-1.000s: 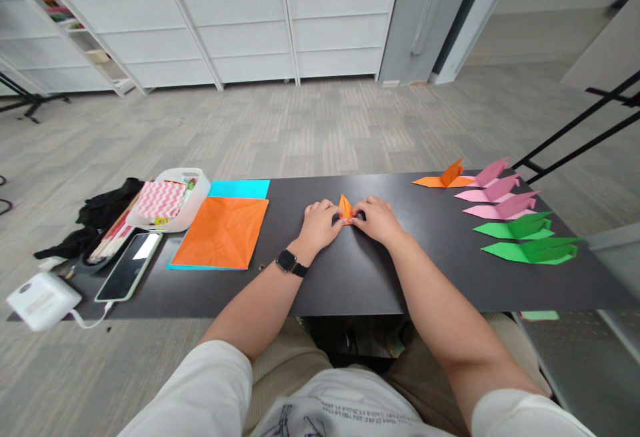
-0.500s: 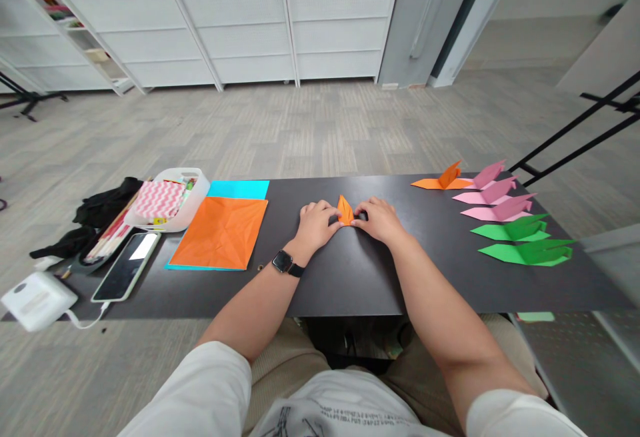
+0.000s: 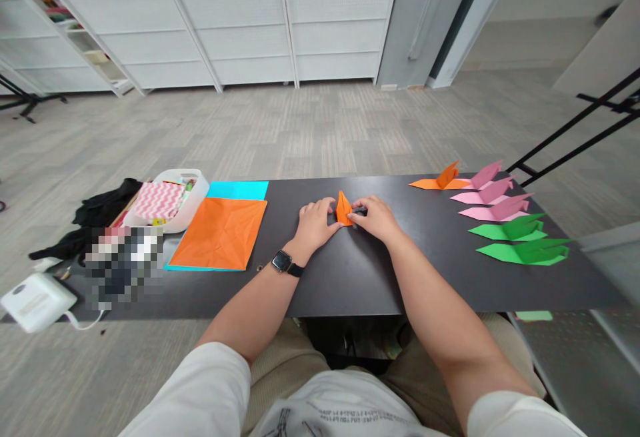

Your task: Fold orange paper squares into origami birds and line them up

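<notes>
A small orange folded paper [image 3: 343, 209], pointed at the top, sits on the dark table between my hands. My right hand [image 3: 376, 218] pinches its lower right edge between thumb and curled fingers. At its lower left corner, the thumb of my left hand [image 3: 316, 222] touches the paper, while the index finger stands apart from it. My left wrist wears a black watch [image 3: 283, 261]. The underside of the folded paper is hidden.
Left of my hands lie orange sheets [image 3: 220, 233] over blue paper [image 3: 239, 189], then a white basket [image 3: 197, 197] and a white charger [image 3: 40, 300]. Folded paper birds stand at right: orange [image 3: 440, 180], pink [image 3: 495, 209] and green [image 3: 525, 251].
My left index finger has drawn back from the paper, opening a gap to the thumb. My right thumb has shifted slightly left onto the paper's lower edge.
</notes>
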A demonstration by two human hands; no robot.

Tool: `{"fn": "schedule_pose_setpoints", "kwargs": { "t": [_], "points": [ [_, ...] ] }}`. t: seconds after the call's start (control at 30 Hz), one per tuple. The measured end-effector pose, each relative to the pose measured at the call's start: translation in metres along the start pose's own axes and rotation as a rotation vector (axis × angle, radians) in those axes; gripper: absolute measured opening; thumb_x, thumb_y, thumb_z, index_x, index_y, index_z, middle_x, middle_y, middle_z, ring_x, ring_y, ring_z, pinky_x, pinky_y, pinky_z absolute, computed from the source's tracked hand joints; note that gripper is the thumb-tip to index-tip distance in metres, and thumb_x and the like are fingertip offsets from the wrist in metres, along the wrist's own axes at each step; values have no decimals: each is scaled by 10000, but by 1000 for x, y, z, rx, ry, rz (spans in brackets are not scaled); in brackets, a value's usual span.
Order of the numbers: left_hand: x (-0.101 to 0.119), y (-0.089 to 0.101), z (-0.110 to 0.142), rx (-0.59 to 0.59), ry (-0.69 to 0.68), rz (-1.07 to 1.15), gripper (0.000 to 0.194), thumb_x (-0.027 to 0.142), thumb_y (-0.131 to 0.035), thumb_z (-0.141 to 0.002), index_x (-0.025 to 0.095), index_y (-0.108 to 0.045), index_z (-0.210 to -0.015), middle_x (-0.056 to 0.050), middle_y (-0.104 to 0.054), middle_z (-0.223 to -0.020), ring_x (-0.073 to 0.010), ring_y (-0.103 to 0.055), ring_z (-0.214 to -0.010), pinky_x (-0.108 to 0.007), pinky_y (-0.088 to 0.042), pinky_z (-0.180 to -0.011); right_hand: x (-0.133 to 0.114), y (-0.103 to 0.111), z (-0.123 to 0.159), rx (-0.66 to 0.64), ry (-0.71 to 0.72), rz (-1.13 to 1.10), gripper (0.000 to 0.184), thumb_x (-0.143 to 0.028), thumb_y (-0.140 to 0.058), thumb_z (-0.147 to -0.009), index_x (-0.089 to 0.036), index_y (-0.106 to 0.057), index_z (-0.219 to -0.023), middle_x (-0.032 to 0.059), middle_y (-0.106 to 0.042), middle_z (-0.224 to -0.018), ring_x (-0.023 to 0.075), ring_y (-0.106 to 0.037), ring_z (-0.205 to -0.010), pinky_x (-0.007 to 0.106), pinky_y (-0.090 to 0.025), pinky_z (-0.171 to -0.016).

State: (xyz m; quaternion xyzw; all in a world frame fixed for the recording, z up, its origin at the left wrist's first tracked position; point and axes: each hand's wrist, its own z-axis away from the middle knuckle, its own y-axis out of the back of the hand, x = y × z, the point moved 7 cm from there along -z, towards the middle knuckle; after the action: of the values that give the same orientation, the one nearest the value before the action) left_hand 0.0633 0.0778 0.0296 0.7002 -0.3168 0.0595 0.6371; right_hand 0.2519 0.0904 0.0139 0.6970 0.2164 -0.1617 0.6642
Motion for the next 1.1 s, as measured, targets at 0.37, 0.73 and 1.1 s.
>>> {"fn": "schedule_pose_setpoints", "kwargs": {
  "t": [0.37, 0.73, 1.1],
  "points": [
    [-8, -4, -2, 5, 27, -36, 576, 427, -876, -835, 279, -584, -1309, -59, -710, -1236, -308, -625, -1169, -461, -430, -1055, 4, 4, 6, -17, 25, 171, 471, -498, -857, -841, -317, -752, -1262, 109, -653, -1301, 363, -568, -1237, 490, -437, -1017],
    [-6, -1, -1, 3, 20, -26, 642, 423, -882, -831, 272, -557, -1362, -66, -713, -1236, -309, -625, -1177, -461, -428, -1063, -2, 5, -2, 2, 47, -90, 294, -195, -642, -914, -295, -819, -1126, 57, -713, -1243, 237, -648, -1223, 402, -474, -1102],
    [-4, 9, -2, 50, -56, 137, 546, 200, -768, -878, 274, -564, -1378, -52, -700, -1288, -254, -646, -1193, -436, -478, -1088, -3, 26, -3, 148, 83, -269, 96, -315, -683, -905, -253, -753, -924, 48, -718, -1034, 220, -667, -983, 367, -529, -927]
  ]
}}
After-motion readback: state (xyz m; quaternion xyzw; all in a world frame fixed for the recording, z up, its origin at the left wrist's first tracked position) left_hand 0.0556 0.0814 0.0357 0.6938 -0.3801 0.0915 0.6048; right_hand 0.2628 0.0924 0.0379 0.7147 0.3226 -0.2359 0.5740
